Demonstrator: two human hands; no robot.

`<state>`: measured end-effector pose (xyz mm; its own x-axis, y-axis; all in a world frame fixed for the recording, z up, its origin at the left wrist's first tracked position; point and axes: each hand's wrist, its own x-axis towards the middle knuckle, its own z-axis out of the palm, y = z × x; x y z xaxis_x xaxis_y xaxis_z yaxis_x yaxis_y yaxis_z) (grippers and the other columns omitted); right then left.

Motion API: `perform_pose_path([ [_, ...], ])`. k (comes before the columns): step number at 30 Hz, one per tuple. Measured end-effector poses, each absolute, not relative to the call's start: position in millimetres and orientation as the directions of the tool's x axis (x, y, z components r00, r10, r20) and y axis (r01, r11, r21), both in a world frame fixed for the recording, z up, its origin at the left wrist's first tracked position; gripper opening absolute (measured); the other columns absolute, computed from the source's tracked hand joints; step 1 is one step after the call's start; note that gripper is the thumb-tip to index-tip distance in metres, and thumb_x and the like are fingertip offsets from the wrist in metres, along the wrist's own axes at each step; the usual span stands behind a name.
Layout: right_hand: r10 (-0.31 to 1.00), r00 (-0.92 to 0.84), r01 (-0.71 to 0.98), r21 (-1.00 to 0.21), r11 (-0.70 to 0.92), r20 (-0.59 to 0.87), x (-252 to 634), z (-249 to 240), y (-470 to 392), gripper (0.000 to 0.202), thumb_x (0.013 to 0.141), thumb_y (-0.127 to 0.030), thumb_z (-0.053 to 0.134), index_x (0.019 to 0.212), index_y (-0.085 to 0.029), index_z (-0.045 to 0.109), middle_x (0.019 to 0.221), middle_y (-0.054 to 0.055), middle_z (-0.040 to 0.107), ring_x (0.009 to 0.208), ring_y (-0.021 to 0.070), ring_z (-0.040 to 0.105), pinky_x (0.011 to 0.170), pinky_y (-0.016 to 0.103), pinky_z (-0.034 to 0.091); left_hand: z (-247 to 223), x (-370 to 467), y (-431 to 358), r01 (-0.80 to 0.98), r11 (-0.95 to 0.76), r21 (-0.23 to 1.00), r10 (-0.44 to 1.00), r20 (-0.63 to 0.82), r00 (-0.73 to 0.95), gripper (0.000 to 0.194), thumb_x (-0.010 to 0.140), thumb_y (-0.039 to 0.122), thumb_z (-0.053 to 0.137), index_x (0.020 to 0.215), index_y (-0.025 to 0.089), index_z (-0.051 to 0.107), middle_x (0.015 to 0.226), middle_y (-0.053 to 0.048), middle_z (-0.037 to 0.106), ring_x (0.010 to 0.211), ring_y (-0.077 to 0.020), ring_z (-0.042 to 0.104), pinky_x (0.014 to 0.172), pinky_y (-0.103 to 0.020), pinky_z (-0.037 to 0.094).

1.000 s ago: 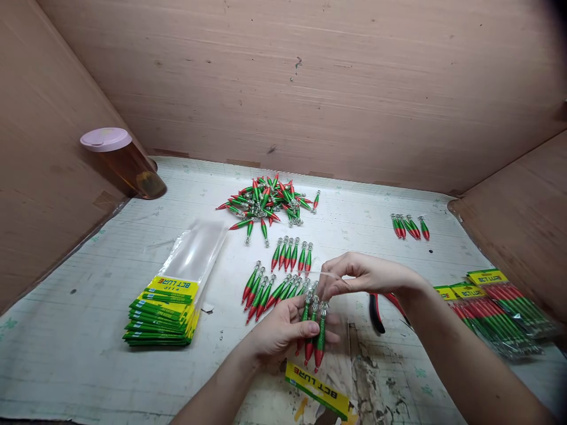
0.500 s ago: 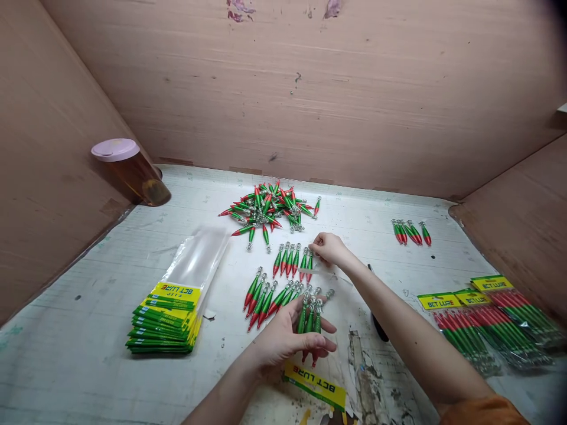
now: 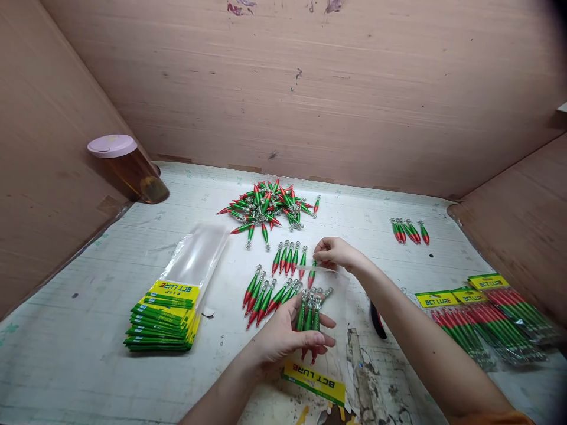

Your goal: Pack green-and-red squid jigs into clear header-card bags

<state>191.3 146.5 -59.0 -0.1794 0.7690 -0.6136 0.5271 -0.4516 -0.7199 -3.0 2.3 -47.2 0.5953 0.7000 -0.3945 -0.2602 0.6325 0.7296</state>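
My left hand (image 3: 287,333) is closed round a clear bag with a yellow and green BCT LURE header (image 3: 315,381); several green and red lures (image 3: 309,319) lie inside it. Above the bag's open end, my right hand (image 3: 330,252) pinches the top of one lure (image 3: 312,274), its red tip pointing down. To the left is a short row of lures (image 3: 288,260), red tips toward me. Below that row, more lures (image 3: 261,298) lie slanted beside my left hand, which partly hides some of them.
A lure pile (image 3: 268,206) lies at the back. Header bags (image 3: 168,307) are stacked left, near a lidded cup (image 3: 128,168). At right are filled packs (image 3: 482,319), a few lures (image 3: 410,231) and a black-handled tool (image 3: 377,320) by my right forearm.
My right hand has moved slightly right, drawing one lure away from the row toward the bag's opening. My left hand still holds the bag in about the same place.
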Motion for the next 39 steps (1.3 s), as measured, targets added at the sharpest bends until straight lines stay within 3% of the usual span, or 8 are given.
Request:
perform_pose_path([
  [3,0.775,-0.23,0.432,-0.775,-0.461,-0.589,207,-49,144,0.019,0.09,-0.028,0.064,0.101,-0.013,0.062,0.091,0.003,0.066,0.073,0.0138,0.064,0.066,0.03,0.055,-47,-4,3,-0.25,0.64,0.726,0.689,-0.4,0.604,0.063,0.063,0.021,0.084,0.117,0.018,0.051,0.106,-0.009,0.067,0.081,-0.0242,0.072,0.057,-0.026,0.051],
  [6,0.822,-0.254,0.308,-0.848,-0.432,-0.511,227,-27,144,0.025,0.074,-0.026,0.08,0.081,-0.015,0.058,0.069,-0.003,0.06,0.058,0.0088,0.057,0.062,0.025,0.051,-45,-4,3,-0.25,0.645,0.722,0.686,-0.403,0.606,0.061,0.064,0.021,0.084,0.116,0.018,0.052,0.105,-0.009,0.068,0.082,-0.0248,0.073,0.06,-0.028,0.052],
  [9,0.863,-0.277,0.209,-0.904,-0.374,-0.421,242,3,142,0.034,0.065,-0.032,0.085,0.08,-0.018,0.057,0.071,-0.004,0.06,0.061,0.0083,0.056,0.065,0.025,0.05,-44,-4,2,-0.247,0.657,0.712,0.677,-0.415,0.608,0.06,0.064,0.021,0.084,0.115,0.018,0.053,0.101,-0.01,0.07,0.081,-0.0255,0.073,0.061,-0.029,0.052],
  [15,0.804,-0.46,0.206,-0.926,-0.316,-0.377,236,47,123,0.032,0.063,-0.031,0.086,0.081,-0.016,0.064,0.068,-0.003,0.061,0.061,0.0093,0.055,0.06,0.024,0.045,-44,-3,1,-0.234,0.67,0.705,0.666,-0.431,0.608,0.061,0.065,0.02,0.083,0.116,0.018,0.052,0.096,-0.009,0.072,0.08,-0.0256,0.073,0.059,-0.027,0.051],
  [25,0.61,-0.668,0.34,-0.904,-0.259,-0.426,212,33,104,0.028,0.063,-0.026,0.085,0.077,-0.015,0.064,0.07,-0.003,0.062,0.062,0.0091,0.053,0.058,0.022,0.04,-38,-4,3,-0.249,0.685,0.685,0.66,-0.439,0.61,0.062,0.063,0.02,0.084,0.115,0.02,0.052,0.089,-0.003,0.073,0.08,-0.0242,0.073,0.059,-0.026,0.051],
  [33,0.485,-0.758,0.36,-0.9,-0.247,-0.436,204,34,104,0.024,0.064,-0.028,0.084,0.071,-0.014,0.066,0.066,-0.003,0.063,0.061,0.0095,0.054,0.06,0.022,0.041,-40,-4,1,-0.226,0.666,0.711,0.655,-0.413,0.633,0.063,0.064,0.019,0.083,0.119,0.02,0.052,0.089,-0.005,0.074,0.076,-0.0221,0.072,0.056,-0.024,0.049],
  [36,0.439,-0.791,0.349,-0.904,-0.249,-0.426,203,34,105,0.024,0.065,-0.03,0.084,0.075,-0.014,0.069,0.065,-0.003,0.061,0.061,0.0097,0.053,0.063,0.023,0.043,-41,-4,1,-0.243,0.652,0.718,0.662,-0.384,0.643,0.07,0.065,0.018,0.083,0.126,0.019,0.049,0.081,-0.003,0.072,0.068,-0.018,0.07,0.058,-0.026,0.05],
  [39,0.403,-0.824,0.359,-0.917,-0.174,-0.398,206,37,105,0.028,0.067,-0.032,0.083,0.086,-0.013,0.072,0.066,-0.004,0.058,0.062,0.0096,0.05,0.064,0.023,0.042,-40,-4,1,-0.238,0.659,0.713,0.658,-0.394,0.642,0.072,0.063,0.018,0.083,0.126,0.018,0.049,0.082,-0.003,0.073,0.072,-0.0201,0.071,0.059,-0.026,0.05],
])
